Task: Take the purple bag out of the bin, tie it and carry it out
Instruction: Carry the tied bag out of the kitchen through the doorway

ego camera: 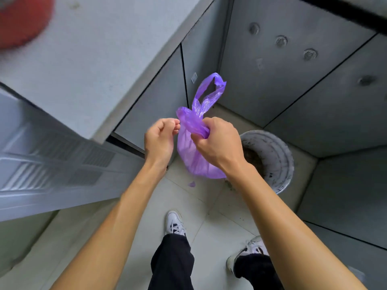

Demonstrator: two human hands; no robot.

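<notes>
The purple bag (192, 155) hangs in the air in front of me, out of the bin. My right hand (217, 141) grips its gathered neck, and one handle loop (209, 91) sticks up above the fist. My left hand (161, 139) is just left of the bag with curled fingers, its fingertips pinching the bag's upper left edge. The round white bin (278, 155) stands on the floor to the right, below the bag, with dark dirt inside.
A grey counter (94, 65) juts out at the upper left, a white louvred panel (52, 164) below it. Grey walls close the corner behind the bin. My two feet in white shoes (174, 222) stand on the pale tiled floor.
</notes>
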